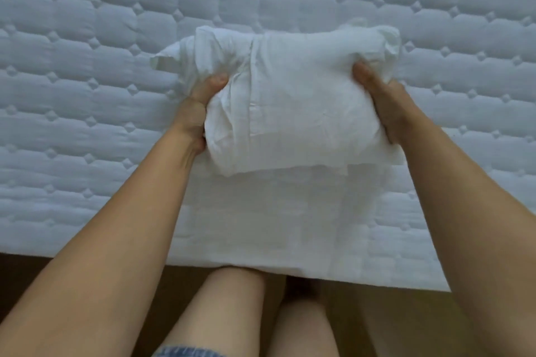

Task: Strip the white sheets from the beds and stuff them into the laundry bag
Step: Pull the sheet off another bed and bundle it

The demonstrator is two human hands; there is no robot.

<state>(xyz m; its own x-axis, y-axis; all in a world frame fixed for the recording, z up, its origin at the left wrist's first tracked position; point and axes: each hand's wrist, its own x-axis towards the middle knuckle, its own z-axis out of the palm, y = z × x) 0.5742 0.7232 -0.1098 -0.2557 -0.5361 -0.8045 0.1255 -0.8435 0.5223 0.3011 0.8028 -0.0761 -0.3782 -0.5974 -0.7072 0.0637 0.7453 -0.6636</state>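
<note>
Both the left hand (200,113) and the right hand (383,101) grip a bundled white sheet (290,101) over a quilted mattress (87,38). The bundle sits between the two hands, not far from the mattress's near edge. A flatter layer of the same sheet trails from under it toward the person and spreads over that edge just above the knees (240,293). Whether the bundle is lifted off the mattress or resting on it cannot be told.

The near edge runs across the lower frame and meets a brown floor (34,275). Uncovered quilting stretches left, right and beyond the bundle, out to the frame's borders.

Each hand clamps one side of the bundle. The left thumb (216,80) lies on top of the cloth with the fingers hidden beneath. The right thumb (362,72) presses in near the upper right corner, its fingers likewise out of sight. Bare forearms (130,226) reach forward from the lower corners and converge on the bundle. The person stands close against the bed, with a strip of denim (188,352) showing at the bottom.
</note>
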